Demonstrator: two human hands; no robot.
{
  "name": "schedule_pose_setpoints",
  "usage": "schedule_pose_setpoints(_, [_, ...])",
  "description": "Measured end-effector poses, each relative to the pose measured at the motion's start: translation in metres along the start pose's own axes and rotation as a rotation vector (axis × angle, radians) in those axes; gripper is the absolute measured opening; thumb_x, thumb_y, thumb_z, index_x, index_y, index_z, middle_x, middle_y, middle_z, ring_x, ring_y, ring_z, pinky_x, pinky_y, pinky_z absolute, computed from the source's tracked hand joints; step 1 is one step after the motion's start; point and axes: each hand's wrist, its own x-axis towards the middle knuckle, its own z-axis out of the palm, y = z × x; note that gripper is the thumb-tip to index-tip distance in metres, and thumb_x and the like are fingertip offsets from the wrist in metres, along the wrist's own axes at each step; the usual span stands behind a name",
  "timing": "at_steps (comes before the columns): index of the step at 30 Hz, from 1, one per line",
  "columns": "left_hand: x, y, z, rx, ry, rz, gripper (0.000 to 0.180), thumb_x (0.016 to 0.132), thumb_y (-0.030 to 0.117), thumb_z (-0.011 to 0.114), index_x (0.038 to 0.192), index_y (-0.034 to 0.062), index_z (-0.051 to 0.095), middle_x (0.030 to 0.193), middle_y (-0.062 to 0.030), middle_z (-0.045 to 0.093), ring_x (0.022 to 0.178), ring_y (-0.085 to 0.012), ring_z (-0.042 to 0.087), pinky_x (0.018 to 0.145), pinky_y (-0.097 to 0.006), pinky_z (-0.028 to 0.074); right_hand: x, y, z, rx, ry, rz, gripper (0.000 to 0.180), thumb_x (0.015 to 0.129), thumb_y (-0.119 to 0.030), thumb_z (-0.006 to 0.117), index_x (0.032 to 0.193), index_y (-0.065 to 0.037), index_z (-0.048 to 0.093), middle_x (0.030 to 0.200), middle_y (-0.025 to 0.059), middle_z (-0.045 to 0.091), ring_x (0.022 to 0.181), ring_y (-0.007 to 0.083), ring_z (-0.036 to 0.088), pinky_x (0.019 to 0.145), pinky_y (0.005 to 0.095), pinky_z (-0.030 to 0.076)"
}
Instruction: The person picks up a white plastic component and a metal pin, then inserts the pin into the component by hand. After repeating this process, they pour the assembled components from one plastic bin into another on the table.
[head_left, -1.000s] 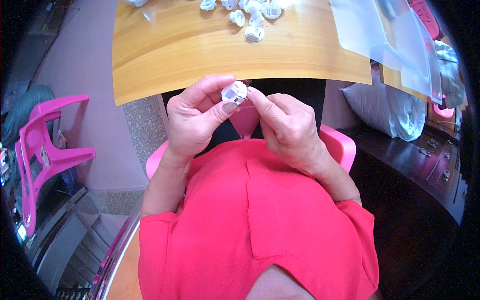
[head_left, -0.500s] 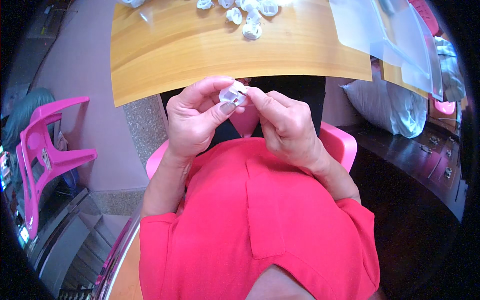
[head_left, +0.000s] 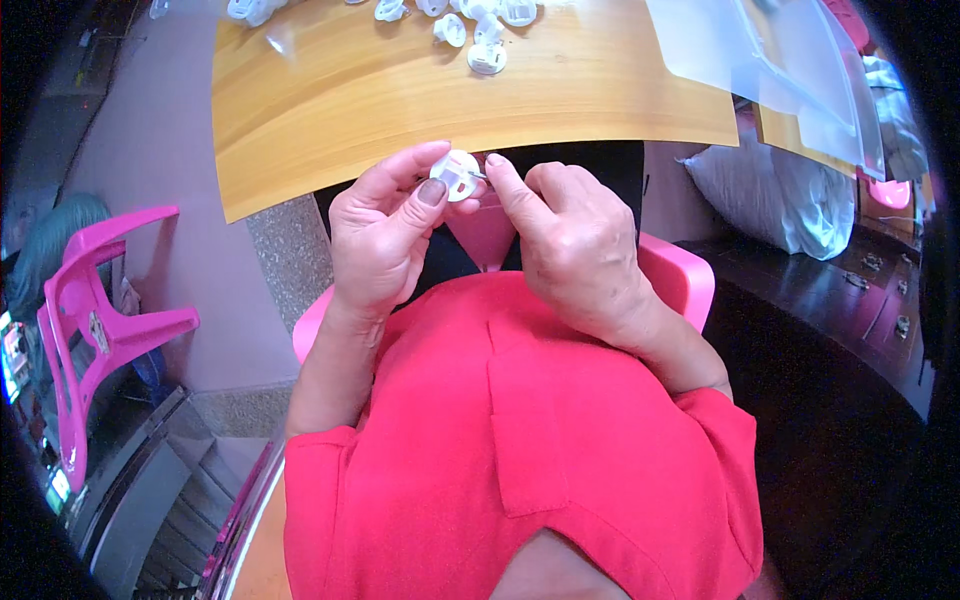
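My left hand [head_left: 385, 222] pinches a small round white plastic part [head_left: 455, 178] between thumb and fingers, just off the table's near edge. The part has a slot and a small reddish-brown spot on its face. From the right, my right hand [head_left: 570, 230] reaches up to it with the index finger extended over the curled fingers. A thin, dark metal pin [head_left: 478, 176] runs from that fingertip to the part's face; its far end is too small to make out.
Several similar white plastic parts [head_left: 487, 58] lie on the wood-grain table [head_left: 400, 100]. At the right are translucent plastic sheets or bins [head_left: 720, 50] and a white sack [head_left: 775, 205]. A pink chair [head_left: 110, 325] stands at the left.
My right index finger has straightened and drawn slightly away from the white part, exposing the thin pin. The left hand has tilted the part and shifted slightly left.
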Motion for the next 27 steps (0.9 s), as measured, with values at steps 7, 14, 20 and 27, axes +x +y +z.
schedule_pose_setpoints(7, [-0.001, 0.000, 0.000, 0.007, 0.000, -0.018, 0.030, 0.089, -0.001, 0.057, 0.119, -0.0058, 0.055, 0.106, -0.0190, 0.064, 0.090, -0.0242, 0.065, 0.083, -0.034, 0.054, -0.002, 0.000, 0.005, 0.013, 0.016, -0.001, 0.035, 0.076, -0.013, 0.057, 0.107, 0.001, 0.060, 0.072, 0.0095, 0.052, 0.065, 0.0236, 0.056, 0.053, 0.0359, 0.046])
schedule_pose_setpoints(14, [0.000, -0.001, 0.000, 0.048, 0.006, 0.006, 0.030, 0.089, -0.002, 0.057, 0.118, -0.0057, 0.056, 0.103, -0.0178, 0.065, 0.088, -0.0219, 0.065, 0.082, -0.032, 0.053, -0.003, -0.001, 0.007, -0.014, -0.023, -0.001, 0.036, 0.076, -0.013, 0.057, 0.109, 0.003, 0.060, 0.072, 0.0087, 0.052, 0.064, 0.0221, 0.055, 0.052, 0.0340, 0.047])
schedule_pose_setpoints(20, [0.000, -0.003, -0.004, 0.088, -0.011, 0.032, 0.028, 0.088, -0.003, 0.059, 0.116, -0.0060, 0.058, 0.100, -0.0169, 0.066, 0.086, -0.0208, 0.066, 0.082, -0.032, 0.053, -0.001, -0.003, 0.005, -0.103, -0.051, -0.035, 0.037, 0.077, -0.015, 0.056, 0.108, 0.003, 0.060, 0.071, 0.0066, 0.052, 0.064, 0.0192, 0.055, 0.050, 0.0307, 0.046])
schedule_pose_setpoints(27, [-0.002, -0.005, 0.000, 0.128, -0.002, 0.022, 0.025, 0.086, -0.004, 0.062, 0.110, -0.0072, 0.060, 0.097, -0.0168, 0.067, 0.085, -0.0204, 0.066, 0.078, -0.032, 0.056, 0.000, -0.002, -0.003, -0.236, -0.123, -0.152, 0.040, 0.074, -0.013, 0.057, 0.110, 0.006, 0.060, 0.071, 0.0044, 0.048, 0.061, 0.0159, 0.051, 0.050, 0.0282, 0.043])
